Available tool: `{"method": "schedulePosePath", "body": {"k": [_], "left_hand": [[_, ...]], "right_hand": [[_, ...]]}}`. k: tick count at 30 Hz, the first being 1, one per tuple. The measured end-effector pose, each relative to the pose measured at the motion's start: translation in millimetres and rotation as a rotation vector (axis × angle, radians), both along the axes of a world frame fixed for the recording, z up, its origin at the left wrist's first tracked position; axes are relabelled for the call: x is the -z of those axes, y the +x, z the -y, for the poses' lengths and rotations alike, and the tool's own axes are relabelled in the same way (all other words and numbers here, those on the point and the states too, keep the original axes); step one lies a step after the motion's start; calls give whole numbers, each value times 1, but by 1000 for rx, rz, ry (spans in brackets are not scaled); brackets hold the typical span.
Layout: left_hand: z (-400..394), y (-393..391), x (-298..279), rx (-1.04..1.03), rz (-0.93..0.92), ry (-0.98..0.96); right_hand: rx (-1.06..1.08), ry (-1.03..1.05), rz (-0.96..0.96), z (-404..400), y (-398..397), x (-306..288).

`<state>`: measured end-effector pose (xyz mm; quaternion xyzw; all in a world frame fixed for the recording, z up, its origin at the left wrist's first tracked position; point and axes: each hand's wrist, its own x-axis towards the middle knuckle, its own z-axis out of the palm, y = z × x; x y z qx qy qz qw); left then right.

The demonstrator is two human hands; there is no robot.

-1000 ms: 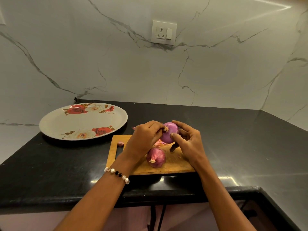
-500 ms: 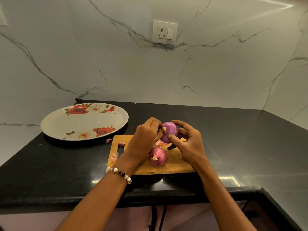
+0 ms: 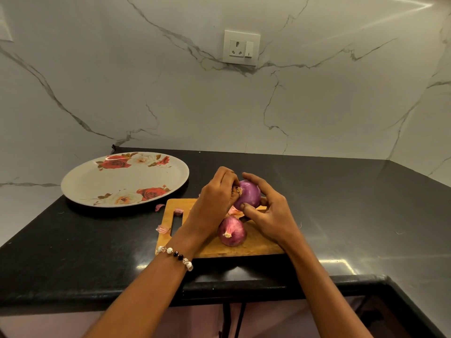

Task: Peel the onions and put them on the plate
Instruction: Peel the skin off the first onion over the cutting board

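A shiny purple onion [image 3: 249,194] is held above the wooden cutting board [image 3: 253,245]. My right hand [image 3: 267,212] grips it from the right, thumb on its lower side. My left hand [image 3: 216,201] pinches the skin at the onion's root end on its left side. A second onion [image 3: 231,231], still in its dry pinkish skin, lies on the board just below the hands. The oval plate [image 3: 102,184] with red and white roses sits at the back left of the black counter and holds nothing.
Bits of onion skin lie on the counter [image 3: 159,207], at the board's left edge [image 3: 163,229] and on the board by its handle slot [image 3: 178,211]. The marble wall with a socket [image 3: 241,48] stands behind. The counter's front edge [image 3: 97,298] runs near me.
A few pieces of skin have dropped to the left of the board and onto the counter. Both hands stay on the held onion, which has turned slightly.
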<state>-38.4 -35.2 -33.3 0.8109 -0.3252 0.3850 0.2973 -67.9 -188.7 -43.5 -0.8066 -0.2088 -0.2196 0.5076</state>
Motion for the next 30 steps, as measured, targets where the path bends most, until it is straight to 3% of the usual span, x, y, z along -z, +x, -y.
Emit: {"method": "schedulePosePath", "body": {"k": [11, 23, 30], "left_hand": [[1, 7, 2, 17, -105, -137], [1, 5, -1, 55, -284, -351], [-3, 4, -3, 180, -156, -230]], "right_hand": [[27, -30, 60, 2, 2, 3], [5, 69, -2, 5, 4, 3], [62, 74, 12, 7, 4, 4]]}}
